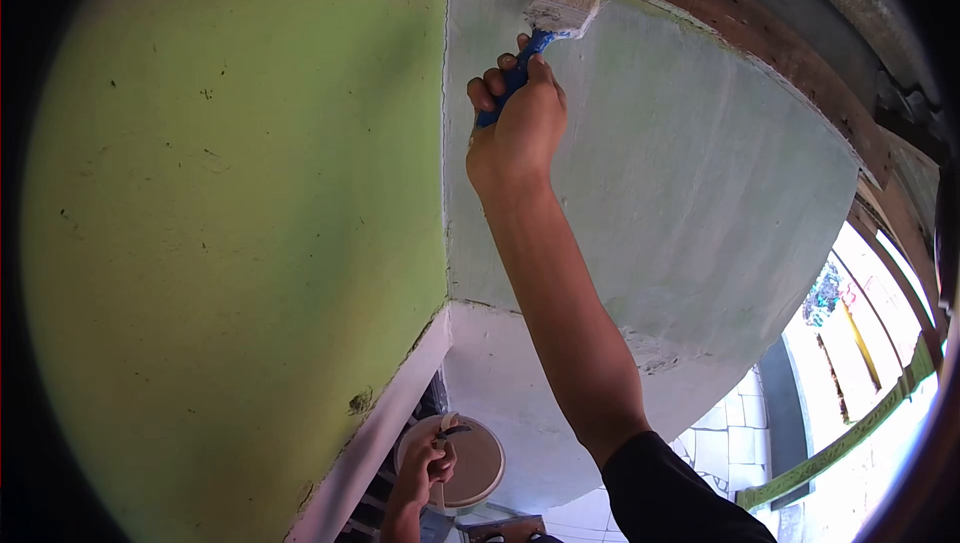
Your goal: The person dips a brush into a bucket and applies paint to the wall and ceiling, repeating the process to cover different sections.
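High on the pale grey-green wall [650,173], my right hand [520,113] is wrapped round the blue handle of a wide paintbrush [562,5]. Its light bristles point up and lie against the wall close under the brown beam; whitish paint coats the ferrule. Low in the view, my left hand [432,465] is closed at the near left side of a bucket [500,458], gripping it by its handle. Pinkish-white paint [470,468] shows inside the bucket. A small dark curved piece [455,430] sticks out by the fingers.
A yellow-green wall [240,193] meets the painted wall at a corner on the left. A brown wooden beam [720,3] curves overhead. At lower right are a white tiled floor [735,433] and a green rail [840,453] by a bright opening. A brown wooden piece [510,526] is below the bucket.
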`<state>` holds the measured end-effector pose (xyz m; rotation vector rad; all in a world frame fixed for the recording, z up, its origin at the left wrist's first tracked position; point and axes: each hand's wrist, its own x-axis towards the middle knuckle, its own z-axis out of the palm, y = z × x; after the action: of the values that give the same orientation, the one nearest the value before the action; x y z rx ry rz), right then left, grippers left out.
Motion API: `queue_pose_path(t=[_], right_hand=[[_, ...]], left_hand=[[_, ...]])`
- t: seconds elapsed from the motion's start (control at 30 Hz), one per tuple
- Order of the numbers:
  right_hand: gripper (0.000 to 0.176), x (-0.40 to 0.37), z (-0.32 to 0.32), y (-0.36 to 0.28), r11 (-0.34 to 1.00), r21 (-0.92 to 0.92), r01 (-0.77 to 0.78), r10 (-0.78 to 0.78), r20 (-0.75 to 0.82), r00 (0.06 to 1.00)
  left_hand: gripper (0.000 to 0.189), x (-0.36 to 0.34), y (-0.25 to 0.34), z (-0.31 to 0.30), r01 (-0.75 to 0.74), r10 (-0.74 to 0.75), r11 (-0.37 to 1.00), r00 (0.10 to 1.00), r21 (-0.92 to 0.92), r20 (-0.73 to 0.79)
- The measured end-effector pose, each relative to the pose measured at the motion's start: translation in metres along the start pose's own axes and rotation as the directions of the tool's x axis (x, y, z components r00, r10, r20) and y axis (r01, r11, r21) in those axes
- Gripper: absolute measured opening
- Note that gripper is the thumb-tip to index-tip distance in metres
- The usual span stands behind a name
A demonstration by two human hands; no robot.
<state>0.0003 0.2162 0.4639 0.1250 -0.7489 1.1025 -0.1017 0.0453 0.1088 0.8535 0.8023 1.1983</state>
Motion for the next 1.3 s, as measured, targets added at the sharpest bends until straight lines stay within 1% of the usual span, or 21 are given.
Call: queue_pose_path(t=[0.07, 0.13, 0.37, 0.57, 0.63, 0.77, 0.83, 0.97, 1.03, 1.17, 1.3], right_hand=[[0.023, -0.001, -0.002, -0.006, 1.000, 0.007, 0.016, -0.016, -0.001, 1.000], [0.023, -0.003, -0.005, -0.013, 0.999, 0.028, 0.034, -0.034, -0.019, 0.999], [0.023, -0.005, -0.028, -0.046, 0.996, 0.001, 0.085, -0.085, -0.017, 0.996], [0.022, -0.007, -0.049, -0.082, 0.997, 0.001, 0.078, -0.078, -0.013, 0.997], [0.022, -0.008, -0.057, -0.093, 0.997, -0.004, 0.083, -0.083, 0.013, 0.996], [0.025, -0.012, -0.065, -0.116, 0.994, -0.039, 0.099, -0.099, 0.006, 0.995], [0.027, -0.014, -0.071, -0.129, 0.995, -0.025, 0.093, -0.093, 0.012, 0.996], [0.026, -0.013, -0.089, -0.154, 0.995, -0.007, 0.096, -0.095, 0.035, 0.995], [0.027, -0.015, -0.093, -0.166, 0.998, 0.018, 0.061, -0.062, 0.040, 0.997], [0.028, -0.019, -0.106, -0.189, 0.997, 0.005, 0.082, -0.083, 0.055, 0.995], [0.028, -0.024, -0.121, -0.216, 0.990, -0.015, 0.140, -0.139, 0.056, 0.989]], left_hand=[[0.059, 0.001, 0.001, 0.003, -0.005, 0.005, 1.000, 1.000, 0.005, 0.014], [0.059, 0.002, 0.001, 0.007, -0.008, 0.008, 0.999, 1.000, -0.034, 0.008], [0.061, 0.015, -0.005, 0.012, 0.018, -0.016, 0.999, 0.998, -0.030, 0.055], [0.063, 0.023, -0.005, 0.022, 0.034, -0.033, 0.999, 0.994, -0.008, 0.100], [0.059, 0.025, -0.005, 0.026, 0.039, -0.042, 0.999, 0.995, 0.029, 0.087], [0.059, 0.030, -0.008, 0.031, 0.035, -0.037, 0.999, 0.993, 0.027, 0.109], [0.066, 0.034, -0.009, 0.035, 0.065, -0.067, 0.998, 0.991, 0.018, 0.113], [0.067, 0.041, -0.011, 0.044, 0.083, -0.087, 0.996, 0.986, 0.037, 0.139], [0.066, 0.044, -0.012, 0.049, 0.102, -0.104, 0.995, 0.984, 0.024, 0.145], [0.064, 0.053, -0.015, 0.055, 0.111, -0.117, 0.993, 0.977, 0.046, 0.177], [0.062, 0.058, -0.014, 0.063, 0.126, -0.132, 0.991, 0.969, 0.042, 0.210]])
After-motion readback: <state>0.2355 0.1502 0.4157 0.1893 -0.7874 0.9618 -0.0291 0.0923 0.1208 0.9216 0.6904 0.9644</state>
